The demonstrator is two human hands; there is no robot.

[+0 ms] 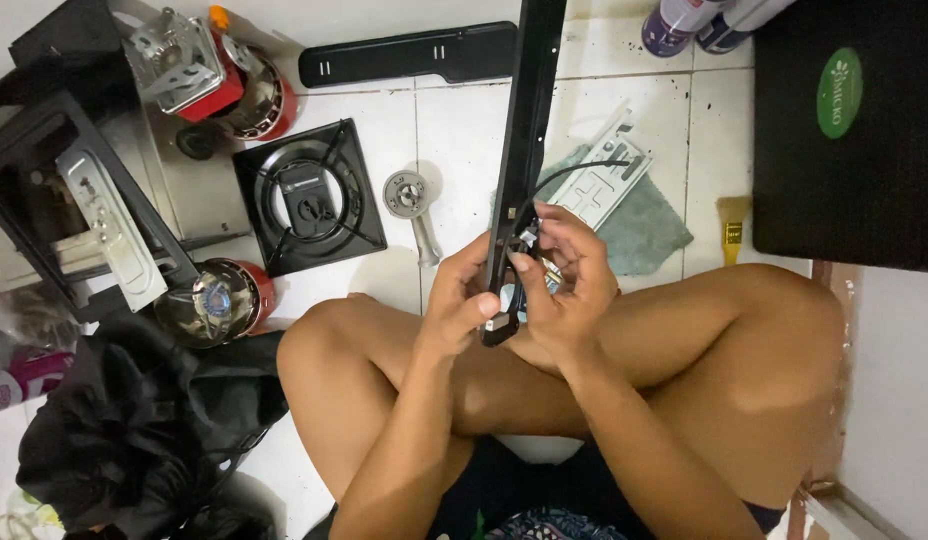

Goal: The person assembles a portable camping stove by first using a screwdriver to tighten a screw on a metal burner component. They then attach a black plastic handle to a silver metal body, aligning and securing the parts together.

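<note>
Left hand (454,300) grips the long black panel (529,120); right hand (569,280) pinches a small metal fitting (529,238) on it. At two o'clock, a black case (844,190) bears an oval green label (839,92).

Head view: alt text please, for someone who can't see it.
Both hands, left hand and right hand, grip a long black panel over crossed legs, fingers at its small wired fitting. Stove parts and gas canisters lie on the white tiled floor.
</note>
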